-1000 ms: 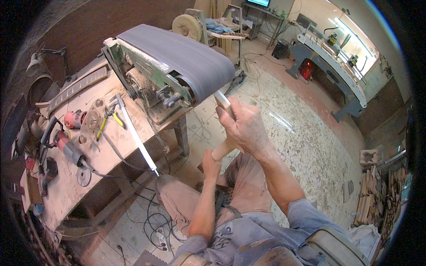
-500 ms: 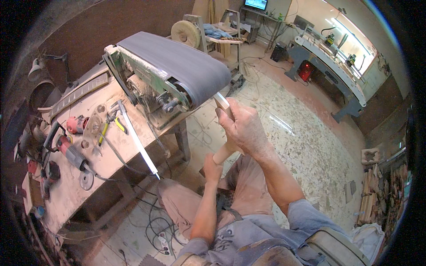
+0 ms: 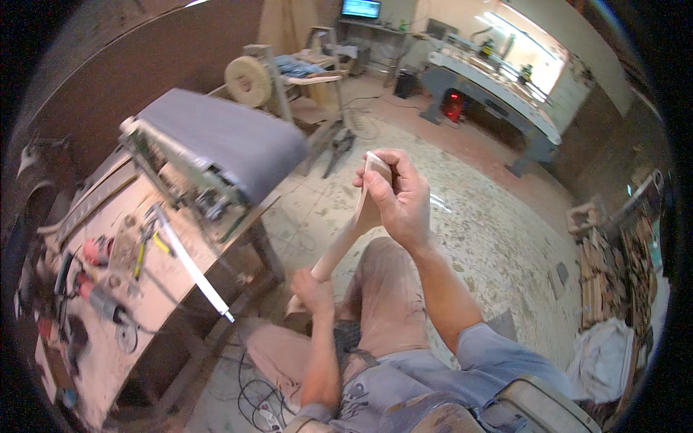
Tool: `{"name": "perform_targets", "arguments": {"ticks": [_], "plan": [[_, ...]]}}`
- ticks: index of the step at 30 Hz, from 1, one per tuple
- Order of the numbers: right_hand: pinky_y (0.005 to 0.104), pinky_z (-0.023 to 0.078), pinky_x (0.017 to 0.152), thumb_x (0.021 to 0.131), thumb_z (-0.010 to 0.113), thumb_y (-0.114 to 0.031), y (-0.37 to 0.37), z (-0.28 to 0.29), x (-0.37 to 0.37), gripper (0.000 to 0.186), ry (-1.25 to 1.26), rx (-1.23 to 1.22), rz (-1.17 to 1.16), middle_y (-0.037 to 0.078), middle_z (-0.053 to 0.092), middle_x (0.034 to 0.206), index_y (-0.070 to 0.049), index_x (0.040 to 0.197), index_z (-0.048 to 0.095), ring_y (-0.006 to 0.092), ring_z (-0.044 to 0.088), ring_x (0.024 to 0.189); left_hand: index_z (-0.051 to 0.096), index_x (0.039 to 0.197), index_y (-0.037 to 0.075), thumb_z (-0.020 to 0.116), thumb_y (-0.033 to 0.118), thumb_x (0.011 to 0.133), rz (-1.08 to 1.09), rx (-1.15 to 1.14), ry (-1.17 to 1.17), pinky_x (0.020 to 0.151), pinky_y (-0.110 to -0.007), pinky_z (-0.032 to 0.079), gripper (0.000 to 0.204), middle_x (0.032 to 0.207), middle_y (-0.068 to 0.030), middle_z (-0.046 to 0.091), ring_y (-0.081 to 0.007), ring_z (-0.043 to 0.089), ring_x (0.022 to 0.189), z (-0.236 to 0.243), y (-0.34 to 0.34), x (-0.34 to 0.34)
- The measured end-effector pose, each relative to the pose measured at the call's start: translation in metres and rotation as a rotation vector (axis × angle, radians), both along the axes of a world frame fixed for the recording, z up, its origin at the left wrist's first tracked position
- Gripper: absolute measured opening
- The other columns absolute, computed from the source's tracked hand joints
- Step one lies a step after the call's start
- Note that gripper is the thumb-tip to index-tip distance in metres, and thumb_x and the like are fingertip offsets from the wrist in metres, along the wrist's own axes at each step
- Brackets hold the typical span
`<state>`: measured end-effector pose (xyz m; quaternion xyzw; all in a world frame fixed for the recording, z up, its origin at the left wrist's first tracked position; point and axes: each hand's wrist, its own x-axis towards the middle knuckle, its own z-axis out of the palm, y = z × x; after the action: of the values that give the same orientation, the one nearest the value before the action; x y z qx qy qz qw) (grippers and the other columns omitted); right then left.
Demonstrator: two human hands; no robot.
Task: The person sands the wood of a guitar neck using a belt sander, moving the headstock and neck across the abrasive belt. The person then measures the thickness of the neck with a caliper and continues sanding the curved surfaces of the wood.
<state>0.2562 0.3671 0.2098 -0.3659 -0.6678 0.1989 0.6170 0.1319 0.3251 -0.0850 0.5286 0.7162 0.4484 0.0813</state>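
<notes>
A pale wooden piece with a long rounded handle and a wider, flared end slants up in front of my knees. My left hand is wrapped round the lower part of its handle. Up at the flared end, my right hand grips the wood between thumb and fingers, hiding part of it. The belt sander, with a broad grey belt, stands to the left on the workbench. The wood is apart from the belt.
On the dusty workbench lie a red angle grinder, yellow-handled pliers and a long white bar overhanging the edge. Cables trail on the floor below. Wood scraps are stacked at right. A large machine stands behind.
The wooden piece has come away from the end of the sander belt, and its flared end now shows. My view has swung right, and my right hand has turned round the wood.
</notes>
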Motion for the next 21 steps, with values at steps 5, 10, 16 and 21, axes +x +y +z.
{"name": "perform_targets", "arguments": {"ticks": [5, 10, 16, 21], "plan": [[0.0302, 0.055, 0.075, 0.097, 0.062, -0.026, 0.002, 0.007, 0.068, 0.032, 0.311, 0.07, -0.031, 0.008, 0.066, 0.093, -0.001, 0.116, 0.059, 0.0142, 0.066, 0.08, 0.059, 0.084, 0.001, 0.09, 0.032, 0.07, -0.346, 0.073, -0.035, 0.067, -0.048, 0.049, 0.046, 0.078, -0.0216, 0.063, -0.0435, 0.063, 0.074, 0.044, 0.001, -0.007], [0.0339, 0.058, 0.084, 0.098, 0.059, -0.023, -0.007, 0.015, 0.12, 0.033, 0.376, 0.201, -0.107, 0.009, 0.068, 0.097, 0.001, 0.12, 0.06, 0.017, 0.069, 0.089, 0.062, 0.089, 0.002, 0.085, 0.039, 0.079, -0.464, -0.029, -0.043, 0.064, -0.046, 0.051, 0.045, 0.072, -0.0225, 0.066, -0.0449, 0.064, 0.068, 0.08, -0.007, 0.012], [0.034, 0.057, 0.094, 0.1, 0.059, -0.012, -0.024, 0.023, 0.17, 0.028, 0.214, 0.228, -0.354, 0.015, 0.071, 0.114, 0.003, 0.124, 0.063, 0.0209, 0.07, 0.106, 0.063, 0.095, 0.007, 0.076, 0.036, 0.088, -0.408, 0.003, 0.179, 0.06, -0.05, 0.049, 0.032, 0.071, -0.022, 0.065, -0.0446, 0.065, 0.068, 0.087, -0.016, 0.034], [0.0302, 0.056, 0.092, 0.099, 0.062, -0.005, -0.029, 0.013, 0.198, 0.028, 0.231, 0.193, -0.431, 0.014, 0.073, 0.115, 0.003, 0.125, 0.065, 0.0192, 0.07, 0.106, 0.06, 0.095, 0.011, 0.072, 0.027, 0.086, -0.393, -0.086, 0.332, 0.059, -0.05, 0.051, 0.022, 0.085, -0.0118, 0.066, -0.0384, 0.067, 0.071, 0.094, -0.027, 0.04]]}}
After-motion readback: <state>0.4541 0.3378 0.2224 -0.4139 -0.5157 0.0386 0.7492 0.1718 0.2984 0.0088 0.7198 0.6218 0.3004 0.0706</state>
